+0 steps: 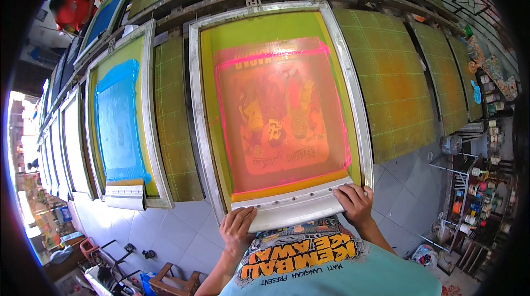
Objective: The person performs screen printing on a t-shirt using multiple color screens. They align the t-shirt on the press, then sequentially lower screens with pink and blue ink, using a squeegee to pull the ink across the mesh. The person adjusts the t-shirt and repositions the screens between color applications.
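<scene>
A silver metal squeegee (295,208) with an amber blade lies across the near end of a silk-screen frame (346,70), tilted up slightly at its right end. My left hand (237,228) is closed round its left end. At its right end my right hand (356,204) grips it, with the fingers over the top. Beyond the blade, a mesh coated with translucent pink ink (265,92) shows a printed design underneath. Brighter pink streaks run along the coating's far edge and right side. Clamps (254,3) sit at the frame's far edge.
To the left, another screen frame (152,53) holds blue ink (118,125) and its own squeegee (125,195). Greenish printing boards (381,75) flank my frame. A person in red (80,6) is at far left. Shelves of jars (477,196) line the right; a wooden stool (174,282) stands lower left.
</scene>
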`<state>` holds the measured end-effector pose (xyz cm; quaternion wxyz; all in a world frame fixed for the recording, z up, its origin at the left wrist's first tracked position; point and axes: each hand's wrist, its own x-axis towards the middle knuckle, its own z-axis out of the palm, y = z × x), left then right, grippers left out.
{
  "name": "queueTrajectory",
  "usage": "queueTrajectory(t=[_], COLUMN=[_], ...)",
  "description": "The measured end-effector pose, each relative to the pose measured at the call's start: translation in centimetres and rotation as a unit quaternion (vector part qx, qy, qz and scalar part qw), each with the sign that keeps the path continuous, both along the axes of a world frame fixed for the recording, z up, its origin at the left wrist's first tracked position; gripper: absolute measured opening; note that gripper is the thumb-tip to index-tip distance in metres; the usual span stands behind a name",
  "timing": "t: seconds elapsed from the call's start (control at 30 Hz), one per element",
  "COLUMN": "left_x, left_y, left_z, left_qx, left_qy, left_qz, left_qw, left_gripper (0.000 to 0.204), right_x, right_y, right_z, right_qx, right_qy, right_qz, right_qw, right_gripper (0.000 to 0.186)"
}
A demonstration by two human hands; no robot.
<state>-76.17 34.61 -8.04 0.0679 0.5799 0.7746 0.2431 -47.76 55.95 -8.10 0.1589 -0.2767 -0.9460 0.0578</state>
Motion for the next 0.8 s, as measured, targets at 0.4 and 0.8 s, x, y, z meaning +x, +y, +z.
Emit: queueTrajectory(t=[0.4,0.8], left_x=[-11.9,-24.1], left_y=[16.8,26.8], left_z=[-5.0,4.0], left_qx=[0.069,-0.192], left_qy=[0.044,0.086], left_qz=[-0.002,-0.008], left_qw=[0.997,0.978], left_gripper=[0.046,0.071], right_x=[-11.5,-20.2], right_y=[17.4,27.9], right_z=[-6.0,6.0], right_qx=[0.041,-0.138], right_qy=[0.074,-0.158], right_qz=[0.009,-0.006], right_qw=[0.996,0.978], right_gripper=[0.015,0.038])
